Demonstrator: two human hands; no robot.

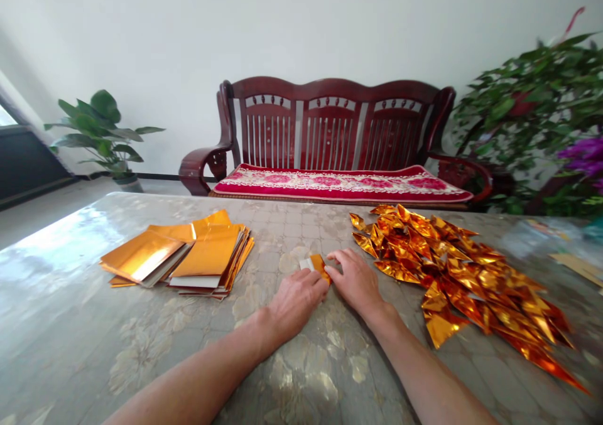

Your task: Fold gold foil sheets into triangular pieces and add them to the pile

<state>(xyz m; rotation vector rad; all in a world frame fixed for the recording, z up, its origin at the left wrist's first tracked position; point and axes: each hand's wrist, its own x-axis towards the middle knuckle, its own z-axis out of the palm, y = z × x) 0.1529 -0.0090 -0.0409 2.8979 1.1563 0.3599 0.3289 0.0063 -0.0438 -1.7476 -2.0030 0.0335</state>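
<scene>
Between my hands, flat on the table, lies a small folded sheet of gold foil paper (318,264), its white backing showing at the left end. My left hand (302,290) presses down over its near left part with the fingers together. From the right, my right hand (354,279) pinches the paper's edge with curled fingers, which hide that edge. To the left sit stacks of flat gold foil paper (207,252), some sheets showing pale undersides. On the right spreads a heap of folded gold foil pieces (443,262) with pointed ends.
The table (179,362) has a patterned, glossy cover. Clear plastic packaging (541,236) and a piece of tan card (577,267) lie at its right edge. Beyond stands a dark red wooden bench (330,123) with a red patterned cushion (339,183). Potted plants (103,130) flank it.
</scene>
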